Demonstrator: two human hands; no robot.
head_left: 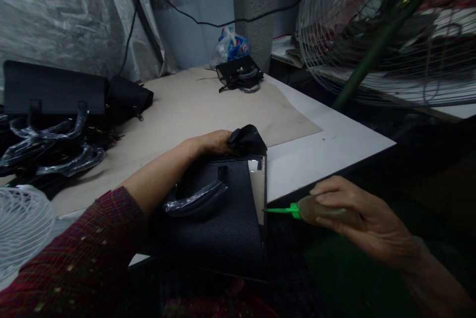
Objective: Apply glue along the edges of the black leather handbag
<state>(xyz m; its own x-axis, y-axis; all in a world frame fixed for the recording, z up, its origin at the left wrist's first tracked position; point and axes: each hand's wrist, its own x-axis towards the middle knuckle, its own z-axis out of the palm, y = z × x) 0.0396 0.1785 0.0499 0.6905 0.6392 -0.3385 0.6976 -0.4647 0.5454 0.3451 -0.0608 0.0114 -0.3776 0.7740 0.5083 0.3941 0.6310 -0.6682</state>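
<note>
A black handbag of grained material lies before me at the table's front edge, its handle wrapped in clear film. My left hand is closed at the bag's top corner, by a folded-back black flap; its fingertips are hidden behind that flap. Along the bag's right side a beige strip is exposed. In my right hand is a brownish squeeze bottle with a bright green nozzle. The nozzle points left, its tip at the strip's edge; I cannot tell if it touches.
Several black bags with film-wrapped handles are piled at left. Another black bag lies at the table's back, near a plastic bag. A large caged fan stands at right, a white basket-like grille at lower left. Brown paper covers part of the table.
</note>
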